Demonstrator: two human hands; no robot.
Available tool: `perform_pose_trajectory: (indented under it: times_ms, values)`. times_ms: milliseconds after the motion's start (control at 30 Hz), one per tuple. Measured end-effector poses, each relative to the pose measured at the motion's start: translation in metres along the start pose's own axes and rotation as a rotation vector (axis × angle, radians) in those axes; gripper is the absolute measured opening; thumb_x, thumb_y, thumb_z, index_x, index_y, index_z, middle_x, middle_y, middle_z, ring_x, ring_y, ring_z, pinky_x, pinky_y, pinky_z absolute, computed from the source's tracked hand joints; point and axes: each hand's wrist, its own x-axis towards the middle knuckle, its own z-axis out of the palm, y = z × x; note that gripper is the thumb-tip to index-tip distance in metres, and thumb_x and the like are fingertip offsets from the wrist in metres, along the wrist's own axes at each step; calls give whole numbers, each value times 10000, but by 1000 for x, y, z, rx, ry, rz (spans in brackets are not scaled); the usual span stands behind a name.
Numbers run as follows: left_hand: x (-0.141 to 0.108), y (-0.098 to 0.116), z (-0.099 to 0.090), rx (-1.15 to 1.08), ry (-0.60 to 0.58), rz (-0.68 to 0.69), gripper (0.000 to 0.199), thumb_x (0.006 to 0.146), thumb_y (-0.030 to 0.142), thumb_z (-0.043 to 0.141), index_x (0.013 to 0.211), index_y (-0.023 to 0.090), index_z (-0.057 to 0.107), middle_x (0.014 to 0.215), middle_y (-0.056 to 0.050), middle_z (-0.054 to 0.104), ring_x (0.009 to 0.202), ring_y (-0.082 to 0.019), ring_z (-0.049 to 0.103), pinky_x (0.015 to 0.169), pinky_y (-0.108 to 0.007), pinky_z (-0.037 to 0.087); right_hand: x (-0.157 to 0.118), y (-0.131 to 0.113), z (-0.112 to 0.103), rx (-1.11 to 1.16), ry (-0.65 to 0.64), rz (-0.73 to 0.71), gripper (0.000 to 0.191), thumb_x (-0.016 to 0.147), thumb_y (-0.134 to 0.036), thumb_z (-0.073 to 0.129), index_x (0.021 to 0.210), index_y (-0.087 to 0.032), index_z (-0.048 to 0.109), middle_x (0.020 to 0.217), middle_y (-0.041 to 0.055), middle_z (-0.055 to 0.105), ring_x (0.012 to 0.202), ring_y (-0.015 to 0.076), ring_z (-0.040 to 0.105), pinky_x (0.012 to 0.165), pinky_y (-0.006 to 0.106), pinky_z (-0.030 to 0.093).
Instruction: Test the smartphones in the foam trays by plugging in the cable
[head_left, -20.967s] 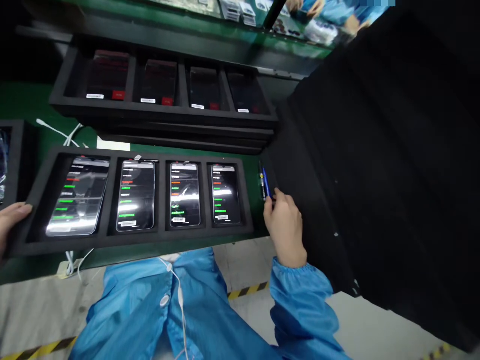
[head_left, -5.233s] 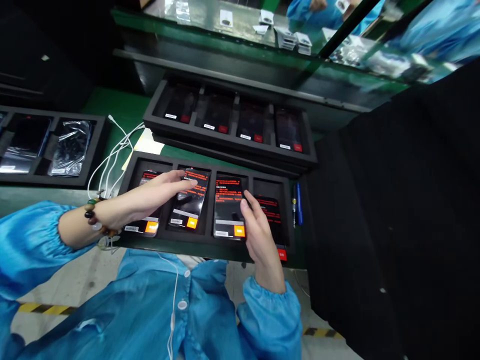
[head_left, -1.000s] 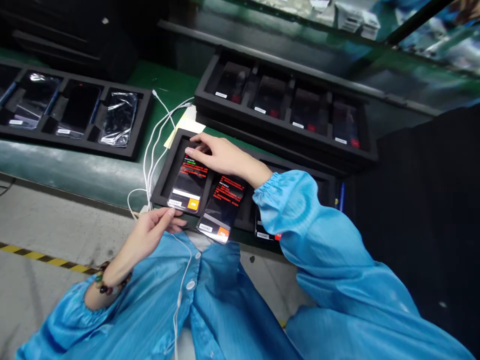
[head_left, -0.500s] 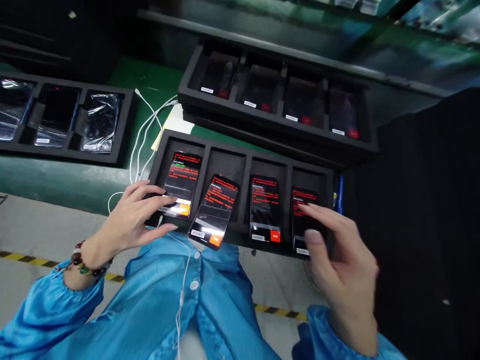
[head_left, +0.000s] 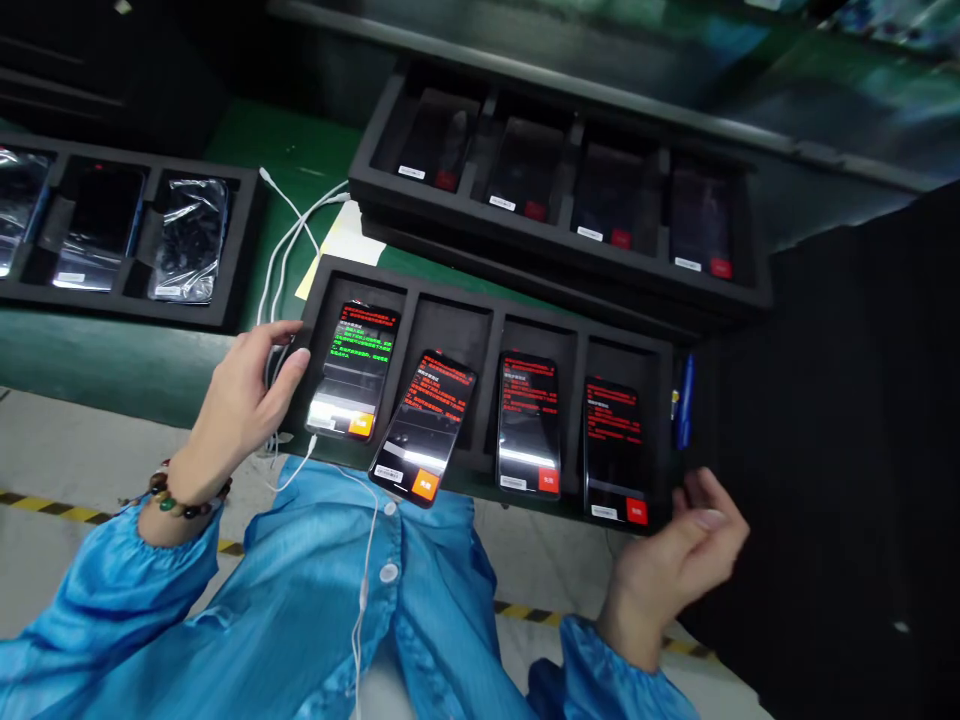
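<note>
Beside the left end of a black foam tray (head_left: 667,430), my left hand (head_left: 244,405) is open, thumb and forefinger apart at its edge. My right hand (head_left: 679,565) is by the tray's front right corner, its fingers loosely bent and apart; no held object shows. A lit phone (head_left: 352,370) with red and green text lies in the left slot, a white cable plug (head_left: 313,443) at its lower end. The second phone (head_left: 425,425) lies slanted over the tray's front edge. A third phone (head_left: 528,420) and a fourth phone (head_left: 613,450) show red text.
Behind is a stacked black tray (head_left: 555,240) of dark phones. Another tray (head_left: 244,250) at left holds phones, one in crinkled clear film. White cables (head_left: 274,255) and paper (head_left: 345,240) lie on the green table (head_left: 285,150). A blue pen-like object (head_left: 685,400) is at right.
My left hand has drawn back from the left phone to the tray's edge. My right hand has left the fourth phone for the tray's corner. More text on the left phone is green.
</note>
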Motion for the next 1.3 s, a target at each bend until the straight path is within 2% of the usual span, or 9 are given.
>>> perform_pose_trajectory:
  times_ms: [267,367,567,700,833,967,1133,1200,1300]
  values:
    - [9,0,7,-176,-73,-1,612,1099,616,587,1544,198,605,1547,-158,681,1456,-355,642,1262,-549,499,7,15,29,134,149,57,662,1040,-718,269,1245,-276,718,1439,270,748,1394,459,719,1184,693,576]
    - [20,-3,14,-242,-107,21,631,1083,625,613,1553,205,601,1577,-155,657,1478,-357,618,1289,-542,474,14,16,35,185,177,105,647,1022,-734,228,1147,-325,713,1447,230,759,1409,452,708,1214,711,539]
    - [27,-17,28,-336,-111,56,649,1063,582,646,1590,212,560,1631,-159,601,1539,-353,554,1342,-531,418,13,4,45,241,318,65,540,1000,-758,323,989,-399,726,1342,181,812,1352,434,742,1177,691,557]
    - [24,-18,25,-343,-172,83,678,1073,528,668,1648,213,498,1741,-181,484,1650,-364,432,1397,-559,325,11,-3,49,126,353,23,484,1008,-691,295,962,-423,695,1313,157,819,1298,419,768,1091,681,607]
    - [26,-16,19,-281,-253,131,768,1049,534,706,1694,208,445,1795,-200,400,1705,-392,339,1417,-595,282,12,-7,53,243,392,-32,462,1016,-638,287,873,-447,683,1256,134,829,1314,399,760,1123,649,592]
    - [29,-18,15,-246,-300,169,825,1041,569,721,1722,224,410,1834,-200,332,1731,-407,283,1422,-621,269,12,-1,51,230,347,-13,500,1032,-620,219,953,-446,681,1303,126,810,1371,378,735,1150,637,584]
    - [28,-24,17,-228,-274,203,799,1034,567,741,1713,279,435,1823,-159,368,1724,-430,296,1422,-650,279,9,9,45,55,217,55,672,1042,-459,-6,1239,-310,618,1501,244,689,1493,377,656,1196,651,566]
    - [29,-27,18,-242,-275,192,784,1034,578,739,1705,302,443,1833,-135,353,1732,-434,273,1429,-672,255,8,11,45,69,206,52,654,1057,-495,21,1219,-268,612,1489,263,684,1492,391,654,1195,648,564]
    - [29,-30,20,-265,-296,173,802,1032,599,733,1714,314,419,1861,-86,299,1746,-436,221,1453,-696,170,9,13,49,214,296,16,636,1076,-635,123,1102,-254,631,1367,216,732,1430,407,689,1208,660,535]
